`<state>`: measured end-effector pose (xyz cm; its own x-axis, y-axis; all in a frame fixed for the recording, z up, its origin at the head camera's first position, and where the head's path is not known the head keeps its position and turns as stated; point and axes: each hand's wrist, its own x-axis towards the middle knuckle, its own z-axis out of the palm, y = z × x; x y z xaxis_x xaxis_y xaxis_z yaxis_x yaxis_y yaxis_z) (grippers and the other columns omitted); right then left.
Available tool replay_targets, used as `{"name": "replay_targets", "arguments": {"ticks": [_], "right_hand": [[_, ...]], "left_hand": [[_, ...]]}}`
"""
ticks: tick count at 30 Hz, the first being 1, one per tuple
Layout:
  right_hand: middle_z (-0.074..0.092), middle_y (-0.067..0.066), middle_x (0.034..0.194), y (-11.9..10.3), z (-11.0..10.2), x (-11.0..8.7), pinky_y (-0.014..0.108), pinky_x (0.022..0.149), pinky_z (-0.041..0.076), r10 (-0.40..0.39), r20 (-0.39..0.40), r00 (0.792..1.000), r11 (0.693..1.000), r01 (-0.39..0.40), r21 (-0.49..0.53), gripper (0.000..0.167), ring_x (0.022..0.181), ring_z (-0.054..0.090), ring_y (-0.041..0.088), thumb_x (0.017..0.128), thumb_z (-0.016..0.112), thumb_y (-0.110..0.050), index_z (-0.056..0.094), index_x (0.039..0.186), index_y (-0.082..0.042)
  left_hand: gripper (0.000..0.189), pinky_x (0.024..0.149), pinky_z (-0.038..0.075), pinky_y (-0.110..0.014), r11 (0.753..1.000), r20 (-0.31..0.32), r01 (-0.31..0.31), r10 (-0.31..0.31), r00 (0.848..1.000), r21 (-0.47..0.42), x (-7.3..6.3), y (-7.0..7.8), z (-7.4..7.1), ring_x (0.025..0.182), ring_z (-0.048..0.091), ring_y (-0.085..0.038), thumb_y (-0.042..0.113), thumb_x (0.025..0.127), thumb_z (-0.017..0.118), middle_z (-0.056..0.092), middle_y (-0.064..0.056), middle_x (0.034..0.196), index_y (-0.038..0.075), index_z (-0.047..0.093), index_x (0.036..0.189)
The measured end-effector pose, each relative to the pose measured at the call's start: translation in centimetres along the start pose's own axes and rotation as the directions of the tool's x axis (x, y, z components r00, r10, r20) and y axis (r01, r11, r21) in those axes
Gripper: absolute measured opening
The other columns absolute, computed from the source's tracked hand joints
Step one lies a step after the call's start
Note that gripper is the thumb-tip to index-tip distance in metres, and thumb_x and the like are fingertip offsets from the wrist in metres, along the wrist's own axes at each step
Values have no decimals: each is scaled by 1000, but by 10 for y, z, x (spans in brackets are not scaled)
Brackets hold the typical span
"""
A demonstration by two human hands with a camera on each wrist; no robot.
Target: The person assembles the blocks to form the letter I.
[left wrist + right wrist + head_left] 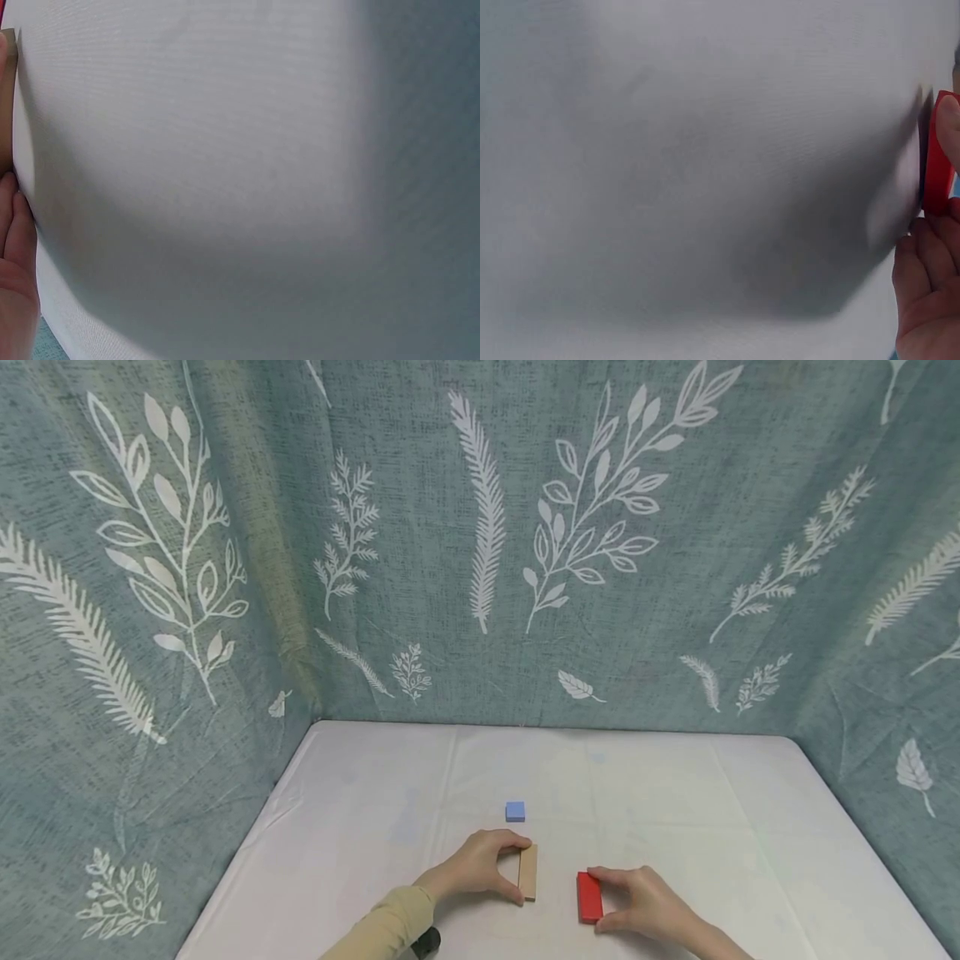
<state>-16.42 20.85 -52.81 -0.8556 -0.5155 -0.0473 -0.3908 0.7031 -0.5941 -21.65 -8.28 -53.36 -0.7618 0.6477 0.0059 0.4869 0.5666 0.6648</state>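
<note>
My left hand [480, 864] pinches a tan wooden block [528, 872] by its two ends, thumb at the near end and fingers at the far end. To the right, a red rectangular block [589, 897] is gripped end to end by my right hand [645, 902]. Both long blocks lie roughly parallel, pointing away from me, with a gap between them. In the right wrist view the red block [939, 165] shows at the right edge, between thumb and fingers. Only part of the tan block [7, 112] appears in the left wrist view.
A small blue block [515, 812] sits beyond the tan one on the white-covered table [660, 793]. Near my left sleeve [393, 922] a small black object [426, 942] is partly visible. Leaf-patterned blue-green curtains [420, 527] border the table at the back and sides.
</note>
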Motion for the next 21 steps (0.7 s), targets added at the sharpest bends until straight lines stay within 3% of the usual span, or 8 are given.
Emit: {"name": "replay_targets", "arguments": {"ticks": [21], "right_hand": [[66, 2, 123, 1, 7, -6, 31, 90, 56, 40, -5, 999, 999, -40, 32, 74, 113, 61, 19, 69, 79, -48, 58, 130, -13]], "left_hand": [[74, 104, 45, -21, 1000, 0, 4, -4, 1000, -17, -1, 1, 0, 119, 58, -14, 32, 60, 89, 64, -2, 125, 8, 60, 124]]}}
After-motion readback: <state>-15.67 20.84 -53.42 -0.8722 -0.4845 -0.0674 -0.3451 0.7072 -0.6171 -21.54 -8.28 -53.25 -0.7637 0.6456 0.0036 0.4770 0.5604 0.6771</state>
